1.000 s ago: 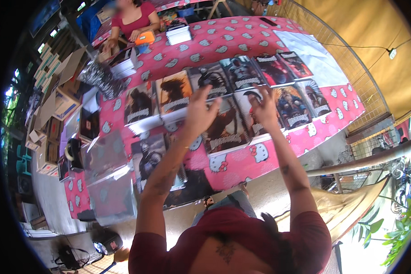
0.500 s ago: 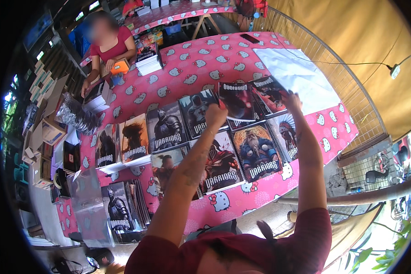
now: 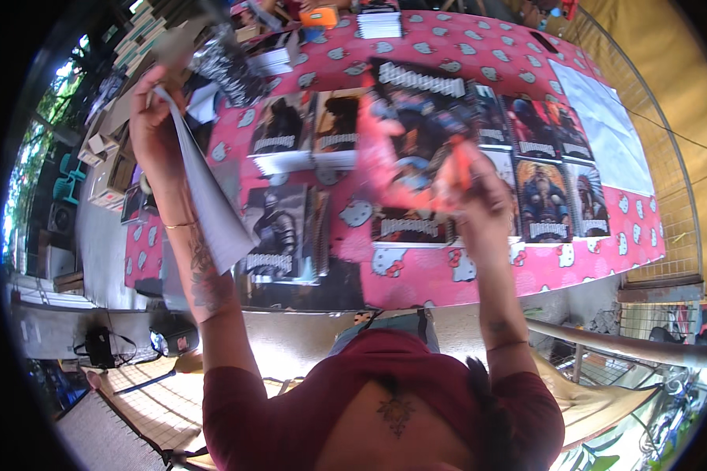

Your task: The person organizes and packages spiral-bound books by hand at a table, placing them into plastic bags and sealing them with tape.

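Note:
My left hand [image 3: 159, 118] is raised at the left over the table's near side, its fingers closed at the top of a thin greyish-white sheet [image 3: 204, 184]. The sheet hangs down beside my forearm; whether it is paper or plastic I cannot tell. In my right hand [image 3: 479, 184] is a notebook [image 3: 416, 129] with a dark and red illustrated cover, blurred by motion, its title upside down to me. It is tilted above the other notebooks and hides part of them. Below my left hand's sheet lies a notebook with a knight cover [image 3: 275, 228], beside several spiral-bound ones [image 3: 319, 228].
Notebook stacks [image 3: 279, 129] stand left of centre, and several spiral notebooks [image 3: 543, 196] lie in rows at right. A white sheet [image 3: 605, 118] covers the table's right end. Cardboard boxes [image 3: 114, 180] and crumpled plastic [image 3: 232, 67] are at left. The pink patterned table [image 3: 416, 282] ends near me.
My view has swung left and down. My left hand has gone from the notebooks at the right to the left side with a sheet. My right hand has lifted a notebook and brought it left.

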Available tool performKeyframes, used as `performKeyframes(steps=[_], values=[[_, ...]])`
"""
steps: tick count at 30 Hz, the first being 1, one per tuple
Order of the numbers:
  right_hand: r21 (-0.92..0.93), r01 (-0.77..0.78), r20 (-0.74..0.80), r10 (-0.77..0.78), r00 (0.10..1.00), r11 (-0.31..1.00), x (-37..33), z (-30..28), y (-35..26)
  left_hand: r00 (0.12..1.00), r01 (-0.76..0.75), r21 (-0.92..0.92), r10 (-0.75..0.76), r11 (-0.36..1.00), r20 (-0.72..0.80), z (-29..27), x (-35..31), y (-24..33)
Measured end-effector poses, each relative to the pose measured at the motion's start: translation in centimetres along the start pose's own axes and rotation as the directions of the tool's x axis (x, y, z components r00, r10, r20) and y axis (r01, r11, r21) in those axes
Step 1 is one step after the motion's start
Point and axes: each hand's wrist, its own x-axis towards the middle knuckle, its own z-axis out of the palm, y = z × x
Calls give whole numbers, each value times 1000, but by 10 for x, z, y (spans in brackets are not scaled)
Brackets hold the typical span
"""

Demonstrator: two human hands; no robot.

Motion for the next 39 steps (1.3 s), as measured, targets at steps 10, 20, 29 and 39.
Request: performKeyframes(steps=[10,20,29,39], values=[[-796,74,125,44,991,600,-115,106,181,747,-35,673,-428,739,509,-63,-149,-134],[-985,-101,-161,-565,809,137,-26,-134,10,623,-424,290,43,858,781,243,-251,-82],[-866,-477,-451,-179,874,-151,-10,-367,-79,494,-595,316,26,739,869,410,-330,-167],[-970,-235,-204,-328,923,-59,-1,-307,-121,789,595,-352,-442,723,426,189,-129,-35]])
